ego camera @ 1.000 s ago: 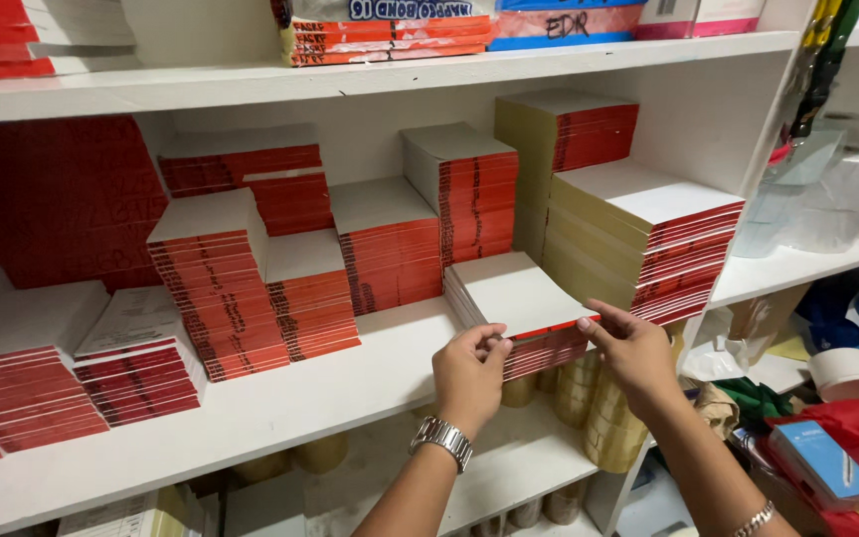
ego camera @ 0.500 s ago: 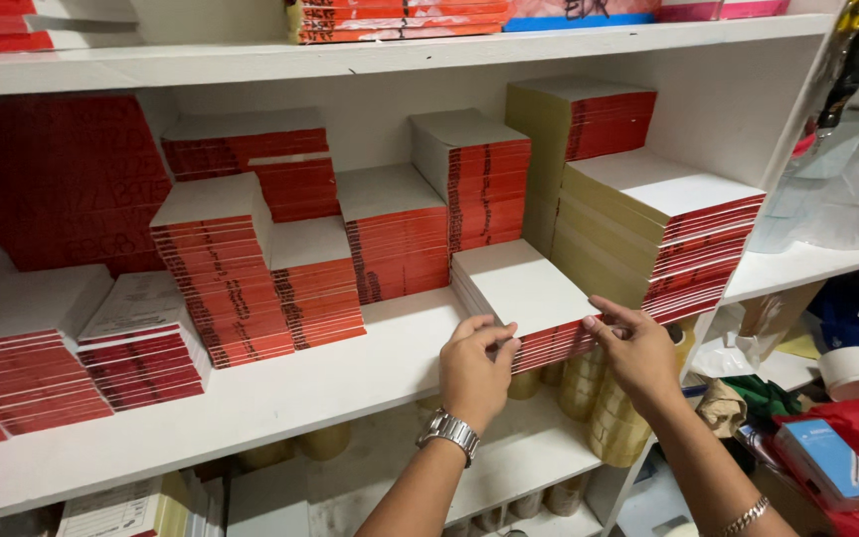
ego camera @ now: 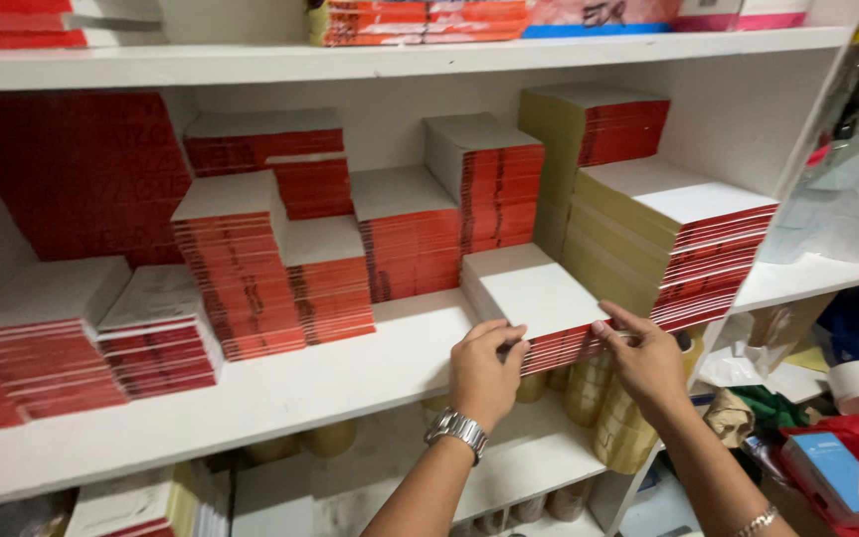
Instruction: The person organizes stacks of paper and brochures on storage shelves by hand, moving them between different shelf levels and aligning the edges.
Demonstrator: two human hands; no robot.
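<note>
We hold a low stack of red-edged booklets (ego camera: 534, 298) at the front of the white shelf (ego camera: 280, 388). Its long axis runs from the front edge back towards the wall, angled slightly left, with the red edges facing us. Our left hand (ego camera: 482, 373) grips its near left corner, fingers (ego camera: 505, 333) curled onto the white top. Our right hand (ego camera: 648, 360) pinches the near right corner, fingers together. A taller olive-sided stack (ego camera: 668, 239) crowds it on the right; red stacks (ego camera: 405, 234) stand just behind. Tape rolls (ego camera: 589, 388) sit on the shelf below.
</note>
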